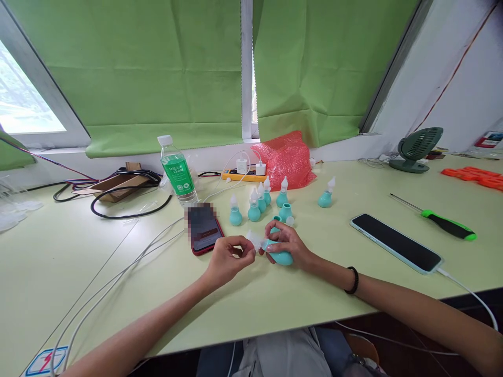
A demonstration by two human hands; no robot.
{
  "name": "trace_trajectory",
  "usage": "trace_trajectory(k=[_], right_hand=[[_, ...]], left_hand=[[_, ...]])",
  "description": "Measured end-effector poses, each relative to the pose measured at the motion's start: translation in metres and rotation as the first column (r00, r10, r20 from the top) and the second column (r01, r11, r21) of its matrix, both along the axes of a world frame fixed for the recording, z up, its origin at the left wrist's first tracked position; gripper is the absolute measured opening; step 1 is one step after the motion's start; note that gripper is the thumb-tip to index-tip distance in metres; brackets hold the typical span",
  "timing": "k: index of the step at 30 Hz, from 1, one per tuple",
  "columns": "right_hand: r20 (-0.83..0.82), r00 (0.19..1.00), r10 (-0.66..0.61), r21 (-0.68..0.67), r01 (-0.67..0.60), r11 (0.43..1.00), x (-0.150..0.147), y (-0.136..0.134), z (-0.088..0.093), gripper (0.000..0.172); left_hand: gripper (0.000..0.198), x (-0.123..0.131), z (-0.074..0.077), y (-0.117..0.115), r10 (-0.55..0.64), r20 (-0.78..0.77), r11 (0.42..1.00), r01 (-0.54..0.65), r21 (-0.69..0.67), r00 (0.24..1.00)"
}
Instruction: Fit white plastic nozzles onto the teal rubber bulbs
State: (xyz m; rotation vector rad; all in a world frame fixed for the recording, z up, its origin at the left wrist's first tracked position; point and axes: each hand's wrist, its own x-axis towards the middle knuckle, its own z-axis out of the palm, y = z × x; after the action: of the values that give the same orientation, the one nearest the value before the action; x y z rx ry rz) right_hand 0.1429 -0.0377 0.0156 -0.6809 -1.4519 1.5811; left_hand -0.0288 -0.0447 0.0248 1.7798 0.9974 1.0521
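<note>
My right hand (288,243) is wrapped round a teal rubber bulb (280,256) lying on its side on the pale green table (78,262). My left hand (231,256) pinches the bulb's clear white tip (254,240), just left of the bulb. Beyond my hands stand several more teal bulbs with white tips (254,206), and one teal bulb without a tip (285,211). Another capped bulb (326,194) stands apart to the right.
A red-cased phone (204,233) lies left of my hands, a second phone (396,243) on a cable to the right. Also here: a water bottle (177,173), a green-handled screwdriver (440,219), a red bubble-wrap bag (288,157), a power strip (243,176), a small fan (416,148), black cables (121,204).
</note>
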Motion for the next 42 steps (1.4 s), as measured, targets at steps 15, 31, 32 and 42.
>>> trace_trajectory(k=[15,31,32,42], right_hand=[[-0.114,0.981,0.156,-0.1,-0.168,0.981,0.007,0.009,0.002,0.022],[0.373,0.898,-0.235,0.561,-0.016,0.828,-0.005,-0.016,-0.002,0.019],[0.38,0.879,-0.289,0.609,-0.002,0.793,-0.005,-0.017,-0.002,0.02],[0.486,0.733,-0.476,0.779,-0.117,0.616,-0.005,-0.014,-0.006,0.016]], left_hand=[[0.011,-0.003,-0.003,0.007,-0.026,-0.178,0.994,0.044,0.096,0.984],[0.033,-0.007,-0.003,-0.001,-0.082,-0.193,0.98,0.115,0.166,0.978],[0.033,-0.007,-0.002,-0.001,-0.064,-0.246,0.975,0.113,0.19,0.967],[0.038,-0.005,-0.008,0.003,-0.081,-0.5,0.94,0.233,0.25,0.862]])
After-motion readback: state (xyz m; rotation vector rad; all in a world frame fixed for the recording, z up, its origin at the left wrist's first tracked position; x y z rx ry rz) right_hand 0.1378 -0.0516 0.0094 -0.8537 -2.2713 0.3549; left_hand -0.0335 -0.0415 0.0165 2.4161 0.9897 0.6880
